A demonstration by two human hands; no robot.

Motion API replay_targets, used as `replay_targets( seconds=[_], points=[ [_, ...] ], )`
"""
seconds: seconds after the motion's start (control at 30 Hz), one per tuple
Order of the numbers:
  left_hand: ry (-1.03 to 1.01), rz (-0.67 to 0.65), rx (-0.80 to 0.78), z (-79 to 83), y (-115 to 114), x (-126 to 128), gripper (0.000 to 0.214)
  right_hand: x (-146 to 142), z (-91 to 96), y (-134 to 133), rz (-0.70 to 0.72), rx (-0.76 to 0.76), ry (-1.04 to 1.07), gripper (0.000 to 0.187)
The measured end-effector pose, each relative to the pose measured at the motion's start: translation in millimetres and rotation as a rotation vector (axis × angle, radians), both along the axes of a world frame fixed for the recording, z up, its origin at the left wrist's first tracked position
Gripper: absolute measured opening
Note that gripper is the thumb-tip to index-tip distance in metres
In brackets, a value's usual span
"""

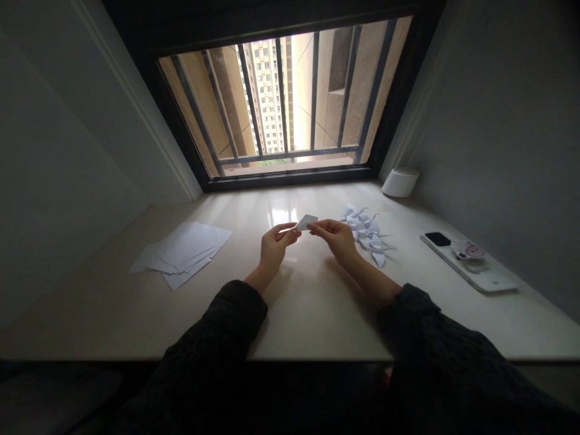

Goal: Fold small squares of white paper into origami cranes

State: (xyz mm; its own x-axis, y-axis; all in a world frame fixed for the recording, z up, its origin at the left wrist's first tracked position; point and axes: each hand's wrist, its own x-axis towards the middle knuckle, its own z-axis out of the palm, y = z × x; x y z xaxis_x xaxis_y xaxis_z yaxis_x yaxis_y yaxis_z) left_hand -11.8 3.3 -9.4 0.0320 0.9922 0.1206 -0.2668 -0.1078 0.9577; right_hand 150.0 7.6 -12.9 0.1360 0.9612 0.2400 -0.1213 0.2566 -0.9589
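Observation:
A small folded piece of white paper [308, 221] is held up over the middle of the pale counter, its pointed end toward the upper right. My left hand [274, 244] pinches its left corner between thumb and fingers. On the other side, my right hand [336, 238] grips the lower right edge with thumb and forefinger. Just beyond my right hand lies a cluster of folded white paper cranes [369, 232], partly hidden behind the hand. To the left, flat sheets of white paper [194, 244] lie fanned in a loose pile.
A white phone [492, 278] with a round cartoon grip [469, 251] lies at the right. A white cylindrical object [400, 182] stands in the back right corner. Behind the counter [294, 320] is a dark-framed window [290, 180] with bars outside; walls close in both sides.

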Motion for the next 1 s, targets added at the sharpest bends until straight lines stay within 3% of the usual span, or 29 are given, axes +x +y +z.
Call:
replay_targets(
  seconds=[0.2,0.53,1.0],
  points=[
    [0.026,0.055,0.066,0.3,-1.1,3.2,0.037,-2.0,-1.5,-0.7,-0.020,-0.001,0.026,0.027],
    [0.144,0.035,0.173,2.5,-6.4,4.2,0.032,-4.5,2.9,-6.6,-0.002,0.019,0.017,0.031],
    [0.010,0.068,0.048,1.0,-4.4,9.6,0.029,-8.5,3.6,-6.4,0.000,-0.023,0.082,0.029]
  ],
)
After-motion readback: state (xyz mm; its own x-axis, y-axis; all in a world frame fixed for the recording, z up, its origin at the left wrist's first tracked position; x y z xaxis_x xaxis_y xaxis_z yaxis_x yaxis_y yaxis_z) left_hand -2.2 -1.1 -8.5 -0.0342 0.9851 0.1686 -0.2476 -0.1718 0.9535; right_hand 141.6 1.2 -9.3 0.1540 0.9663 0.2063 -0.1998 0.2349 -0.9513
